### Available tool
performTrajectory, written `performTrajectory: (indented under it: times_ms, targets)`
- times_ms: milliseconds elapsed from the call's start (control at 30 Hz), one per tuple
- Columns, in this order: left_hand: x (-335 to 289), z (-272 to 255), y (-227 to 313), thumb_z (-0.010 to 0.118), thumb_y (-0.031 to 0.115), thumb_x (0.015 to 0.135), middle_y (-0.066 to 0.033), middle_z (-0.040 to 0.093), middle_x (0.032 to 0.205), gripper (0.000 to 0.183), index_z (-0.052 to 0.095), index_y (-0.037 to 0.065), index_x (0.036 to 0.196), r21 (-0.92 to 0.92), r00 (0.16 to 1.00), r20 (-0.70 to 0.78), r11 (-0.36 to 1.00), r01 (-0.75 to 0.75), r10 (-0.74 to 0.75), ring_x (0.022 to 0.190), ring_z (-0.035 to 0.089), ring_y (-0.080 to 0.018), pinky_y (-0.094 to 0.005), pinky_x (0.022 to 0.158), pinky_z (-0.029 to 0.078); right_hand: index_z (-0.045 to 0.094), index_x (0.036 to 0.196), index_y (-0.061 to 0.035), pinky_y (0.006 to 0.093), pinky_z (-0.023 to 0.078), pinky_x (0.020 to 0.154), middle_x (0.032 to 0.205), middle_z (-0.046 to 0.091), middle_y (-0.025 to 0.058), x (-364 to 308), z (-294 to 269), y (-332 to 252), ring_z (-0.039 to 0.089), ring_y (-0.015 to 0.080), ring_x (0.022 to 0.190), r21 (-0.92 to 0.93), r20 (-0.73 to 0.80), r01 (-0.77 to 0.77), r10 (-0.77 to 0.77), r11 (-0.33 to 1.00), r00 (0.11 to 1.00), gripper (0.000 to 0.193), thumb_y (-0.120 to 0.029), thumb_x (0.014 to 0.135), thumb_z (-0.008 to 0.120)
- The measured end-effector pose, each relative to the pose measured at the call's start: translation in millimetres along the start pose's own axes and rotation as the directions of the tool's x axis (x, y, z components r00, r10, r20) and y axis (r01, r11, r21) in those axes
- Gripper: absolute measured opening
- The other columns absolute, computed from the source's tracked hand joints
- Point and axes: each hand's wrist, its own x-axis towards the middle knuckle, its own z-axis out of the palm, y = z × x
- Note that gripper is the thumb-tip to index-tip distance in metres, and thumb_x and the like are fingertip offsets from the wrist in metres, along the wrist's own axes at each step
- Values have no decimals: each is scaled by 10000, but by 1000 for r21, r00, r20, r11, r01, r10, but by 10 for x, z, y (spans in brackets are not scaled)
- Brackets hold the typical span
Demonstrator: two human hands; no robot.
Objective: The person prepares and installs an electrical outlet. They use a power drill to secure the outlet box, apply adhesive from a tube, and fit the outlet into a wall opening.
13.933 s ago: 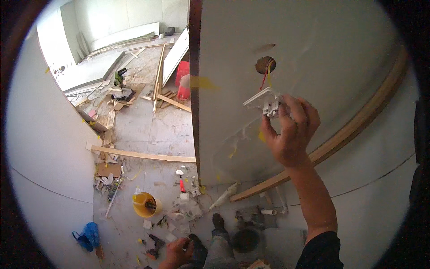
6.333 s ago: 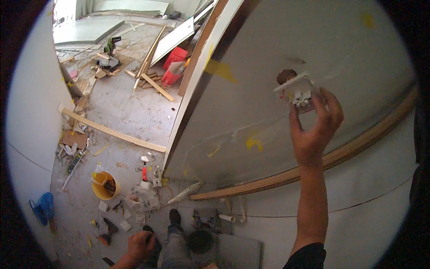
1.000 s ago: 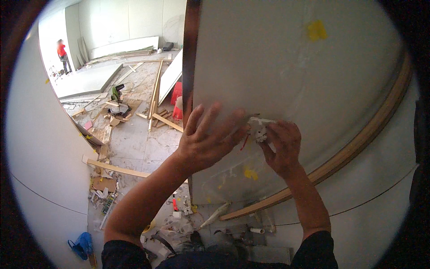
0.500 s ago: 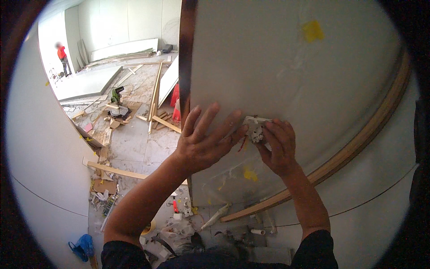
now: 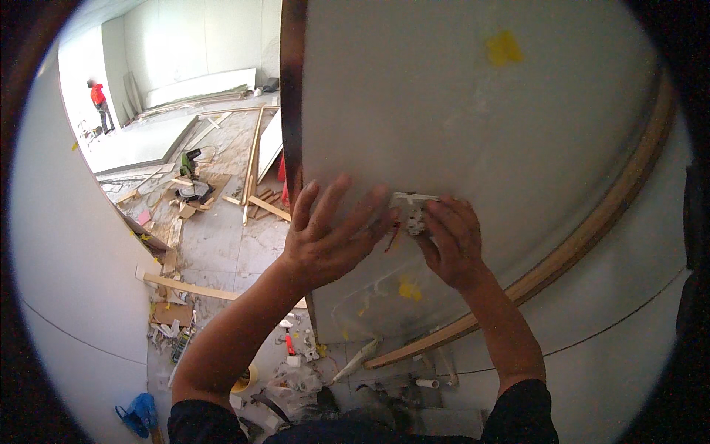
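Observation:
Pinched in the fingers of my right hand [image 5: 456,243] is a small white electrical wall fitting [image 5: 415,214], a switch or socket with its back showing. It is held close to the pale wall panel [image 5: 384,96]. Thin reddish wires [image 5: 393,235] show at its left side. My left hand [image 5: 325,244] is spread out over the panel just left of the fitting, its fingers apart. Its thumb and index tip come near the fitting and wires; whether they touch is hard to tell.
A dark door-frame edge [image 5: 293,96] borders the panel on the left. Curved in view, a wooden strip [image 5: 562,263] runs down the right. On the floor lie a green mitre saw [image 5: 191,174], timber pieces [image 5: 255,159], debris and a blue bag [image 5: 140,411]. A person in red [image 5: 97,96] stands far off.
The view has shifted slightly, so the panel and hands appear a little further left. The fitting has turned a little in my right hand, and more of the reddish wires shows.

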Motion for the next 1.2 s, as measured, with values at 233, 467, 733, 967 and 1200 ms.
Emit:
performTrajectory:
  times_ms: [233, 467, 733, 967, 1200]
  targets:
    - [-54, -100, -4, 653, 256, 916, 7, 548, 1515, 384, 710, 314, 1291, -24, 998, 63, 999, 28, -27, 1461, 401, -360, -558, 1231, 231, 656, 1260, -68, 534, 424, 1161, 1389, 633, 120, -30, 24, 25, 600, 339, 1306, -25, 8, -1, 2, 1000, 1000, 402, -166, 898, 802]
    - [-553, -493, 92, 651, 244, 813, -161, 458, 1541, 516, 685, 285, 1327, 45, 970, 202, 990, 132, -138, 1482, 298, -475, -644, 1190, 210, 620, 1296, -55, 529, 435, 1136, 1386, 620, 126, -18, 56, 69, 573, 340, 1324, 21, 15, -1, 1, 1000, 1000, 467, -133, 877, 812]
    - [-1080, -748, 336, 648, 192, 772, -134, 507, 1512, 496, 711, 240, 1262, 36, 925, 235, 953, 300, -299, 1483, 318, -427, -601, 1210, 212, 586, 1325, -29, 541, 444, 1111, 1391, 594, 133, 57, 32, 78, 572, 343, 1304, 65, 37, 25, -27, 998, 999, 487, -95, 890, 796]
    - [-970, -667, 283, 645, 197, 793, -125, 546, 1484, 480, 710, 230, 1268, 10, 936, 210, 958, 287, -282, 1488, 331, -421, -589, 1221, 207, 613, 1277, -67, 566, 455, 1112, 1391, 621, 136, -15, 84, 86, 594, 367, 1299, 76, 3, 26, -26, 997, 1000, 496, -106, 837, 840]
    - [-504, -430, 44, 734, 246, 855, -128, 524, 1501, 419, 710, 239, 1273, 14, 977, 154, 989, 147, -147, 1467, 355, -444, -617, 1176, 268, 608, 1280, -41, 546, 449, 1130, 1384, 611, 134, -4, 97, 136, 583, 345, 1308, 94, -8, 62, -62, 994, 998, 459, -118, 877, 815]
